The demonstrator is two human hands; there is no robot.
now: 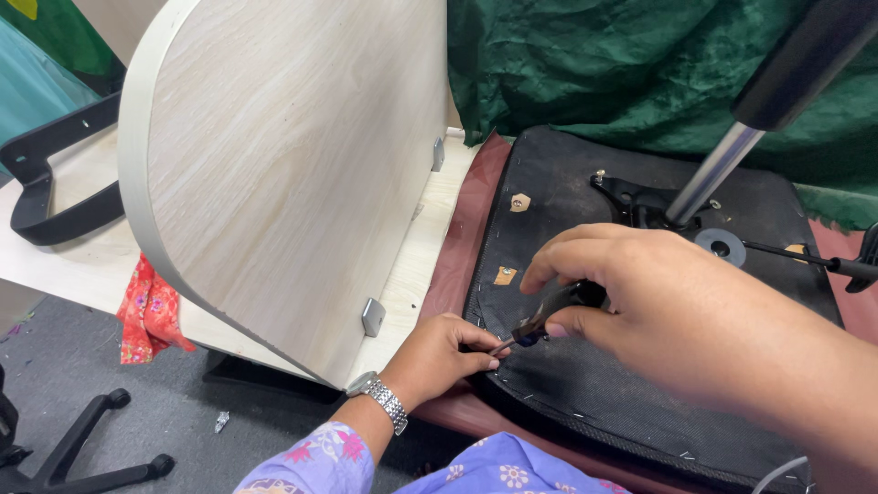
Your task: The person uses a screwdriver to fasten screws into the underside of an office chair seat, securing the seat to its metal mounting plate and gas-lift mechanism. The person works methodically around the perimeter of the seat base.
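The right hand (658,302) is curled around the black handle of a small screwdriver (549,316), fingers pressed tight on the grip, with the metal tip angled down and to the left. That tip meets the black stapled fabric underside of an upturned chair seat (585,393) near its left edge. The left hand (439,357), wearing a silver metal link wristwatch (384,398), rests on the same edge just beside the tip; its fingers are bent together and pinch at the fabric where the tip touches.

The seat's dark red padded rim (457,256) lies against a pale wooden panel with a rounded corner (274,165), which stands tilted to the left. Farther back on the seat, a black metal mounting plate (631,197) carries a silver and black gas cylinder (732,151) rising to the far right. Green crumpled cloth (594,64) hangs behind. A black chair base leg (82,439) lies on the grey carpet floor (165,402) at near left.
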